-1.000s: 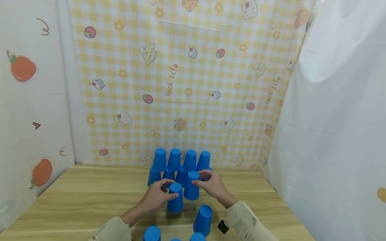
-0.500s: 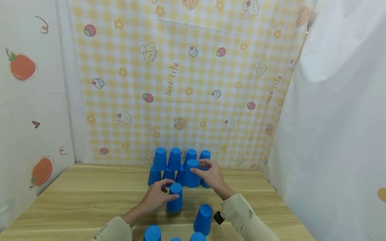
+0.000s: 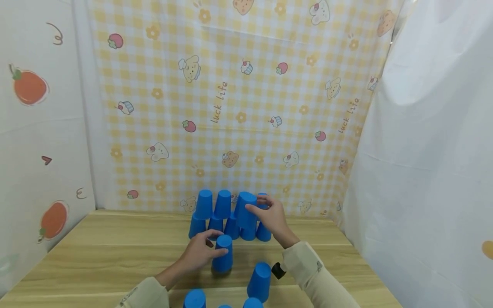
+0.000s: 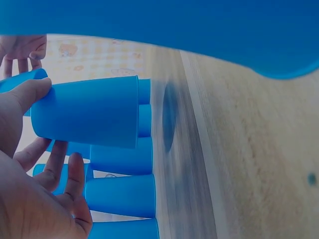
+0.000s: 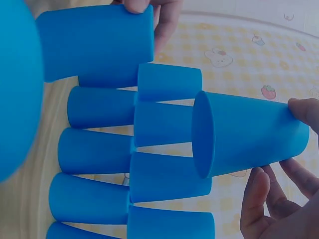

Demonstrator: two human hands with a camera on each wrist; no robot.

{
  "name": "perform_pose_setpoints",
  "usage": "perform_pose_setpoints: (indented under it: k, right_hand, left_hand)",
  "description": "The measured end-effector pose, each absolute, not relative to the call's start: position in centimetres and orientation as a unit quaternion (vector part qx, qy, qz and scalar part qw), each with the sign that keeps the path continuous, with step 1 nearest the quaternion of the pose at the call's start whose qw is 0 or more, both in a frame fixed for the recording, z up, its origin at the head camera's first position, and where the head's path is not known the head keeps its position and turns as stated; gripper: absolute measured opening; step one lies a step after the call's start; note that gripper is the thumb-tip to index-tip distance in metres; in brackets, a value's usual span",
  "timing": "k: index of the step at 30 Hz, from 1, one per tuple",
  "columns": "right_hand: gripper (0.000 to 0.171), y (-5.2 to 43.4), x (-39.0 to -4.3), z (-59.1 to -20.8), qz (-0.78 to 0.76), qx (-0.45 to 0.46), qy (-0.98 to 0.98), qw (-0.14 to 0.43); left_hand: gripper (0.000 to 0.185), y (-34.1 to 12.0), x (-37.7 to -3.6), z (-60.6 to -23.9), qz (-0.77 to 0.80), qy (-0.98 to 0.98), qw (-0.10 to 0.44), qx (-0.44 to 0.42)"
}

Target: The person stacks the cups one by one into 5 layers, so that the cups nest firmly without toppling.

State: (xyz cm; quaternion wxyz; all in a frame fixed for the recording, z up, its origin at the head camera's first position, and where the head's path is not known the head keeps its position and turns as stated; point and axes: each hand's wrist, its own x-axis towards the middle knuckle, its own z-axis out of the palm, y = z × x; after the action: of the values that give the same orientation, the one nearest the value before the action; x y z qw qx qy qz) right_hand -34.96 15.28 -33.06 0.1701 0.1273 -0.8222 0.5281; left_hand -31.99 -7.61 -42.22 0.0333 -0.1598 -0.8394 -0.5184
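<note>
Blue plastic cups stand upside down in a two-row stack [image 3: 215,214] at the back of the wooden table [image 3: 96,248]. My right hand [image 3: 259,205] holds one blue cup [image 3: 245,209] by its closed end, lifted and tilted in front of the stack's upper row; in the right wrist view this cup [image 5: 249,134] shows its open mouth toward the stack [image 5: 99,164]. My left hand [image 3: 209,246] grips another upside-down cup [image 3: 223,254] that stands on the table; the left wrist view shows that cup [image 4: 87,112] between thumb and fingers.
Loose upside-down blue cups stand near the front edge, one at the centre right [image 3: 259,280] and one lower left [image 3: 194,298], with more at the bottom edge. A yellow checked cloth [image 3: 239,107] hangs behind, a white cloth [image 3: 423,149] on the right.
My right hand has lifted its cup off the table and carried it back and up to the stack's upper row. The left hand and its cup have stayed in place.
</note>
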Motion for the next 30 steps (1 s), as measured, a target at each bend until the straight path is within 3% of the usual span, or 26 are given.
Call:
perform_pose_setpoints:
  k: [15, 30]
  right_hand:
    - [0.049, 15.4, -36.6, -31.4, 0.536, 0.110, -0.811, 0.206]
    - [0.050, 15.7, -38.2, -30.6, 0.541, 0.074, -0.814, 0.198]
  left_hand:
    - [0.051, -7.4, -31.9, -42.0, -0.519, -0.839, 0.026, -0.164]
    - [0.048, -7.2, -31.5, -41.7, -0.529, -0.832, 0.021, -0.165]
